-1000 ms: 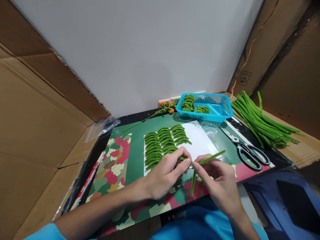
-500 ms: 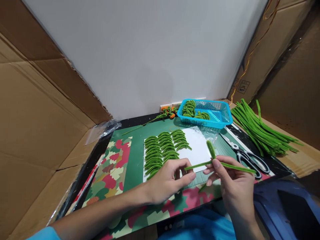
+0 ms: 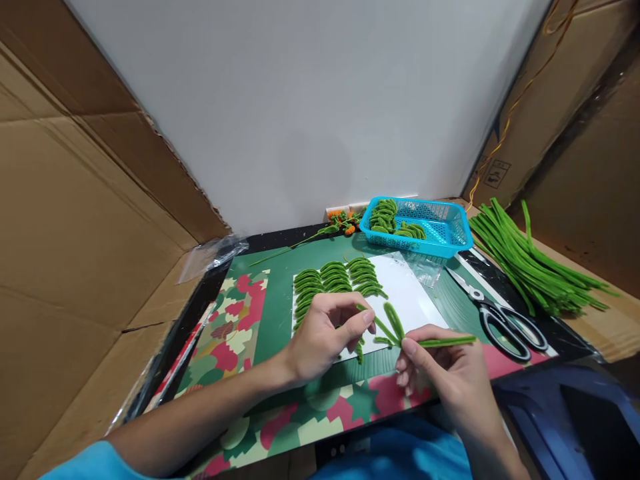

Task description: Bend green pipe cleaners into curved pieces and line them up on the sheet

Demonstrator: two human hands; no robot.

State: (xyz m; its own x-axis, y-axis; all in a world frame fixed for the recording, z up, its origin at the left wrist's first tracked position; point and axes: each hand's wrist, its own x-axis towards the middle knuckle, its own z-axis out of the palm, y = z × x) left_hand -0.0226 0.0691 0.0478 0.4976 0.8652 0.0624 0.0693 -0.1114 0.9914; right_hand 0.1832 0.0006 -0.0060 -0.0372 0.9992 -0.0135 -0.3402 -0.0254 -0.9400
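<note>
My right hand point(image 3: 443, 363) pinches a green pipe cleaner point(image 3: 447, 341) where it is folded into a narrow loop, which stands up from the fingertips. One end of it sticks out to the right across the hand. With thumb and index finger, my left hand point(image 3: 333, 333) grips the other end, drawn up and to the left. Beneath the hands lies a white sheet point(image 3: 420, 293) bearing rows of curved green pipe cleaner pieces point(image 3: 334, 277). My left hand hides part of these rows. A few short green pieces lie close by the fingers.
Behind the sheet stands a blue basket point(image 3: 447, 243) partly filled with green loops. Scissors point(image 3: 505, 320) and a bundle of long green pipe cleaners point(image 3: 545, 267) are at the right. Orange flowers on green stems point(image 3: 345, 220) lie at the back. Cardboard walls point(image 3: 75, 220) flank the table.
Both hands have shifted slightly left. My left hand has risen and now pinches the left end of the pipe cleaner, bending it upward beside the loop. The view has turned a little.
</note>
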